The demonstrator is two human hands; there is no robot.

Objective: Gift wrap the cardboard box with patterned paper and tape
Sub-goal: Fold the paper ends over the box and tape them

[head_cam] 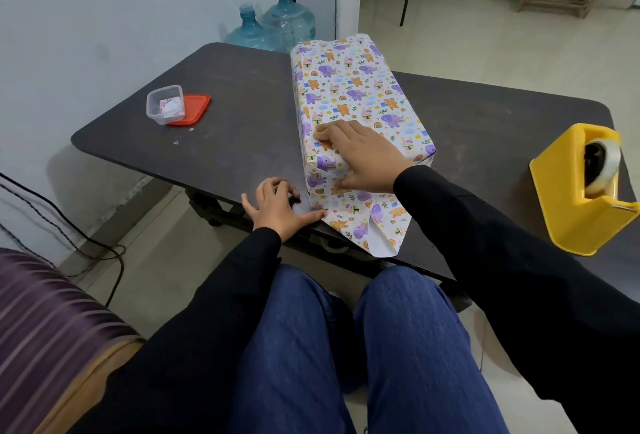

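Cardboard box (346, 80) sat wrapped; my spread right hand (360, 153) pressed patterned paper (384, 108) down for creasing, while my left hand (277, 206), gripping nothing, pinned the flap (367, 222).

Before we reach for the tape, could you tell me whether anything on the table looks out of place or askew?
Nothing looks spilled or damaged. The near paper flap of the wrapped box lies unfolded, reaching the table edge with its white underside showing. The clear container stands open, its red lid off against it.
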